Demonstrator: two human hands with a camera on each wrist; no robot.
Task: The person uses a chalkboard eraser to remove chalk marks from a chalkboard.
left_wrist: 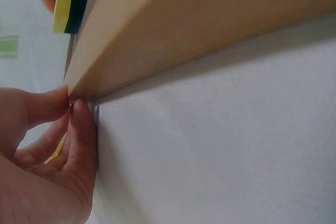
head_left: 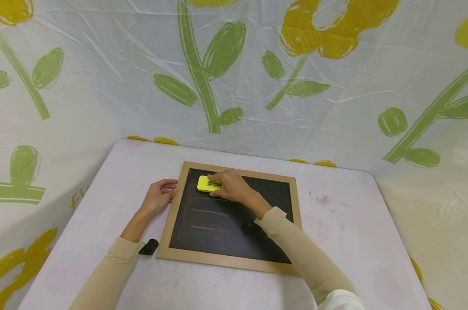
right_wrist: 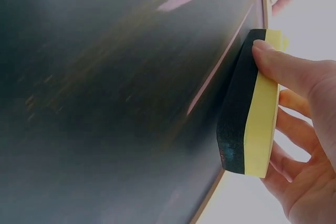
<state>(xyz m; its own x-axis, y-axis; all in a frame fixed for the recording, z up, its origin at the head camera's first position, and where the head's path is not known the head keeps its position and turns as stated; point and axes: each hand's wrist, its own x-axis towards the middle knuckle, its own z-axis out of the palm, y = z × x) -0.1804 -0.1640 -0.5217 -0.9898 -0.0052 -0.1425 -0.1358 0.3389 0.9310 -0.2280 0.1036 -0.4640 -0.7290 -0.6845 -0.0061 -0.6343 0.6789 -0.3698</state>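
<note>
A small chalkboard [head_left: 234, 224] with a wooden frame [head_left: 226, 261] lies on the table, and faint pinkish chalk lines [head_left: 209, 212] run across its left half. My right hand [head_left: 234, 187] grips a yellow eraser [head_left: 206, 184] with a dark felt underside near the board's upper left corner. In the right wrist view the thumb lies along one side of the eraser [right_wrist: 252, 108] and the fingers along the other. At the frame's left edge is my left hand [head_left: 160, 196]; in the left wrist view its thumb and index fingertip pinch the frame's edge [left_wrist: 131, 45].
A small black object [head_left: 149, 247] lies by the left sleeve, just left of the frame's lower corner. Reddish smudges [head_left: 324, 199] mark the white tabletop [head_left: 346, 241] right of the board. Cloth printed with flowers [head_left: 141, 51] hangs behind and at the sides.
</note>
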